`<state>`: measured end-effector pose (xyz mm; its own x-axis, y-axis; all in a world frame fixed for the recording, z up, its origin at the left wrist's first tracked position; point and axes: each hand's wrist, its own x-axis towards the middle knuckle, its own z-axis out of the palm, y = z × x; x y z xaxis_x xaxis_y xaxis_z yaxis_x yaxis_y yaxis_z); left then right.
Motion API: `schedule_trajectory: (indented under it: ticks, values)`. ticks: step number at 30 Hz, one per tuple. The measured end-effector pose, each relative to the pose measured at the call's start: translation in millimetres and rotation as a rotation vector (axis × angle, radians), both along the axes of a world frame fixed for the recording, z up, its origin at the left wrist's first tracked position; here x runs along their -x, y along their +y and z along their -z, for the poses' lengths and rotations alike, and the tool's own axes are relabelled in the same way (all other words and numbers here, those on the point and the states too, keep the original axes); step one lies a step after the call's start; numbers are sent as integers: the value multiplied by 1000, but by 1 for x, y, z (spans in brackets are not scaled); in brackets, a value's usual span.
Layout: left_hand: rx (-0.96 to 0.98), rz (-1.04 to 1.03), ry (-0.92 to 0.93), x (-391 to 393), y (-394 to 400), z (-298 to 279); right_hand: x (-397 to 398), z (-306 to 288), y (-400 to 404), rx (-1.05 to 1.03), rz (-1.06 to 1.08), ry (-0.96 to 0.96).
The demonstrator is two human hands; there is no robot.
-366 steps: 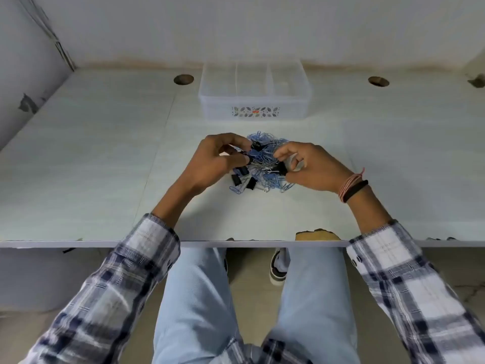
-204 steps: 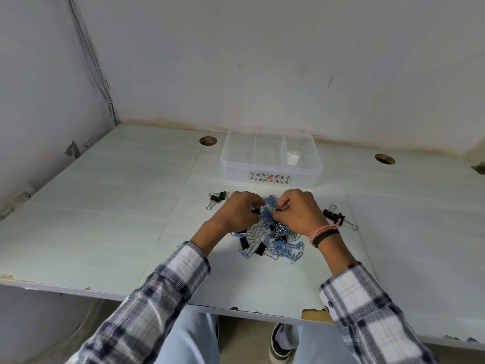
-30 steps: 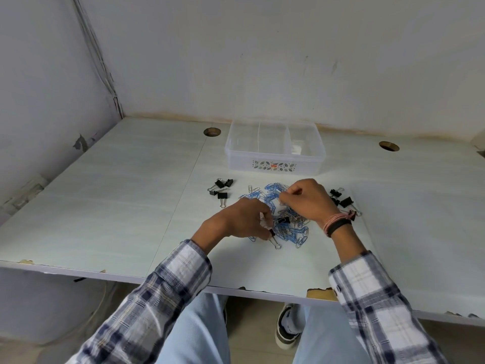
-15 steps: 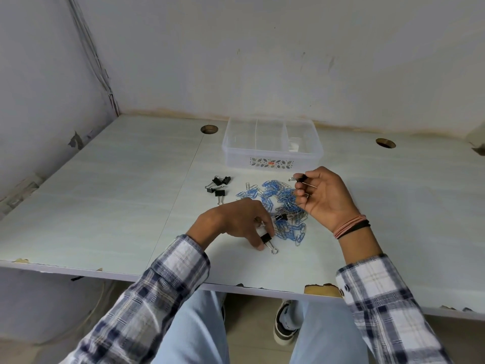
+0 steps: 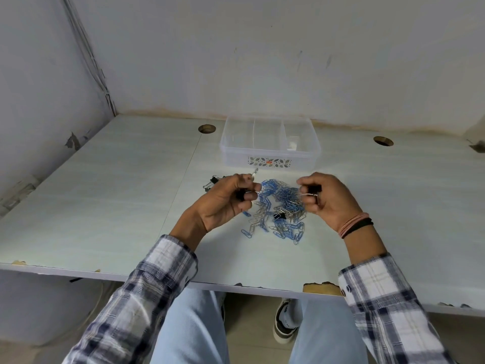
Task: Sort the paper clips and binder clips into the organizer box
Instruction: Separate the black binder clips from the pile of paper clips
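A pile of blue and silver paper clips (image 5: 278,208) lies on the white desk (image 5: 118,206), with one black binder clip (image 5: 279,216) resting in it. My left hand (image 5: 225,202) is raised at the pile's left side, pinching a black binder clip whose wire handle sticks up by my fingertips. On the right, my right hand (image 5: 328,200) grips another black binder clip. Behind the pile stands the clear organizer box (image 5: 270,145) with three compartments; a small pale item lies in the right one.
A small group of black binder clips (image 5: 211,181) lies left of the pile, partly hidden by my left hand. Two round cable holes (image 5: 206,128) (image 5: 383,141) open in the desk near the back wall. The front edge is chipped (image 5: 319,287).
My left hand lifted a binder clip off the desk from the pile's near side. My right hand drew back a little with its binder clip. The camera shifted slightly.
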<state>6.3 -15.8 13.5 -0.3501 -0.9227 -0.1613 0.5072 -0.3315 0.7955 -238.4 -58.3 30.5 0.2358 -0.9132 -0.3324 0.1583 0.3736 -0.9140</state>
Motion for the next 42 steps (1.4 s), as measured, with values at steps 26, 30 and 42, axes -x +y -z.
schedule_trajectory:
  ticks: [26, 30, 42]
  values:
    - [-152, -184, 37, 0, 6, -8, -38, 20, 19, 491, -265, 969]
    - [-153, -194, 26, 1, 6, -7, -27, 9, 18, 557, -546, 1086]
    - [-157, -198, 10, 4, 6, -6, -27, 11, 21, 654, -513, 1044]
